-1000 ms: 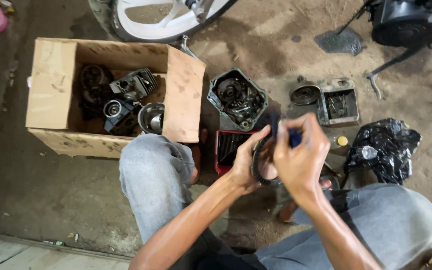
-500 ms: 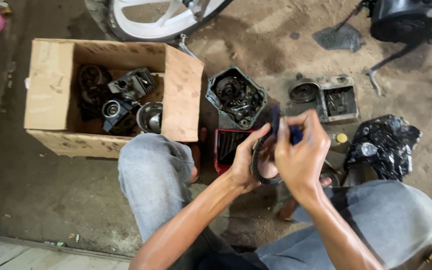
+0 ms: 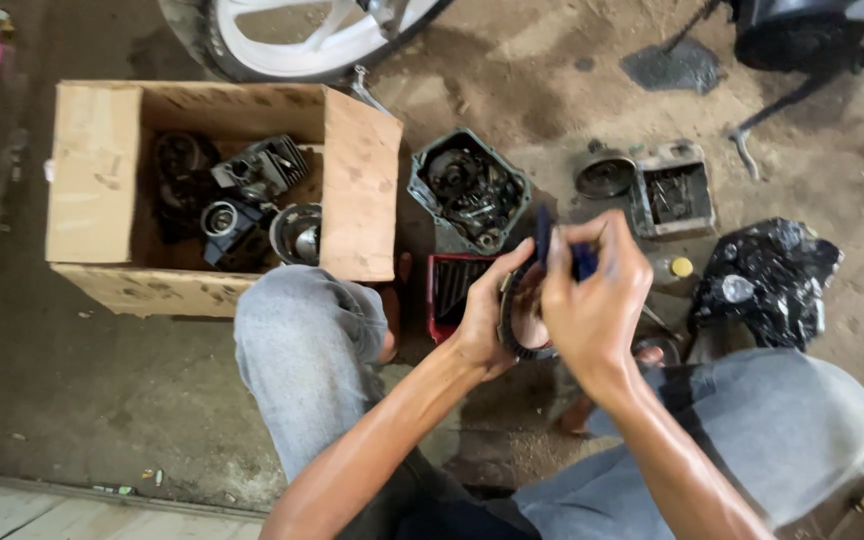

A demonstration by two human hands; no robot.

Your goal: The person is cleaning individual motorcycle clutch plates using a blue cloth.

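Gritty concrete floor (image 3: 82, 400); hands grip a toothed (metal) ring (image 3: 512, 330).

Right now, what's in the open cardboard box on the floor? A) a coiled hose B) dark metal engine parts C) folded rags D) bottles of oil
B: the cardboard box holds dark metal engine parts, among them a finned block and round shiny pieces; no rags, bottles or hose show inside it.
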